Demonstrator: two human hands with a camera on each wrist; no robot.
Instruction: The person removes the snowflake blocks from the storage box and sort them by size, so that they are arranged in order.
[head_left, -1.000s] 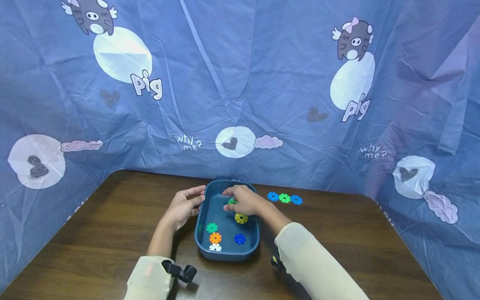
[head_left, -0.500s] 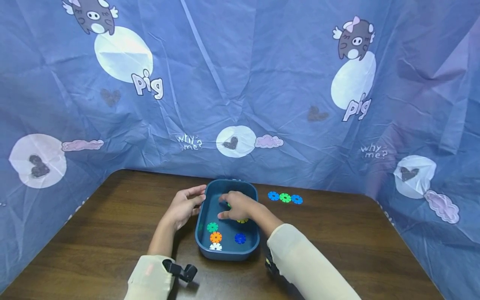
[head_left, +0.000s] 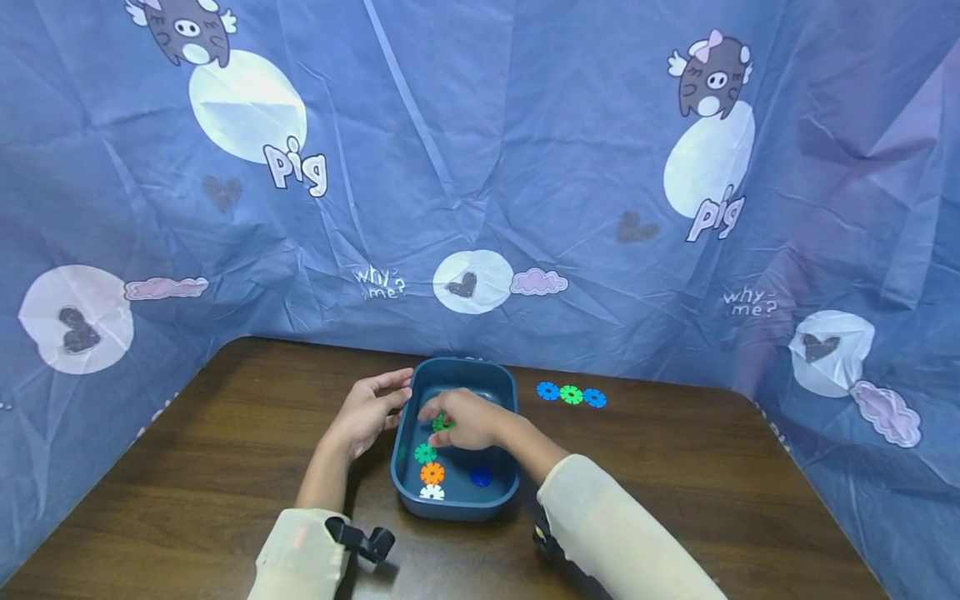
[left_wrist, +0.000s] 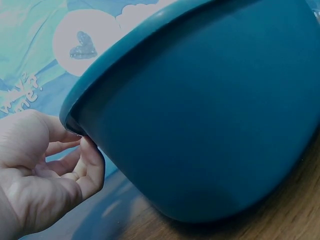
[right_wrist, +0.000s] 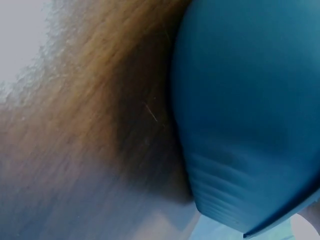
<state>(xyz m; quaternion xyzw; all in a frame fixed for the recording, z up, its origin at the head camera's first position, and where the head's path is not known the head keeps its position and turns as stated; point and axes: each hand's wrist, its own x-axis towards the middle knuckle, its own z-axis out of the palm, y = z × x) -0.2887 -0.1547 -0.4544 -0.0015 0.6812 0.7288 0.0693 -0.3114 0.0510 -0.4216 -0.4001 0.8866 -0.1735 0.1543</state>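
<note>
A blue cloth printed with pigs, hearts and clouds hangs behind a dark wood-grain table. At the table's middle stands a deep blue rounded-rectangular bin. Two cream sleeves come in from the near side. The left hand has its fingers loosely bent, tips touching the bin's left side at the rim. The right hand reaches inside, thumb and forefinger spread about a green notched disc; whether it grips this cannot be told. Black wrist devices sit at both cuffs. On the bin's floor, left side, running nearer, lie a teal-green disc, an orange disc and a white disc; a dark blue disc lies near right. Beyond the bin's right side, a row of three discs, blue, green, blue, lies on the table.
</note>
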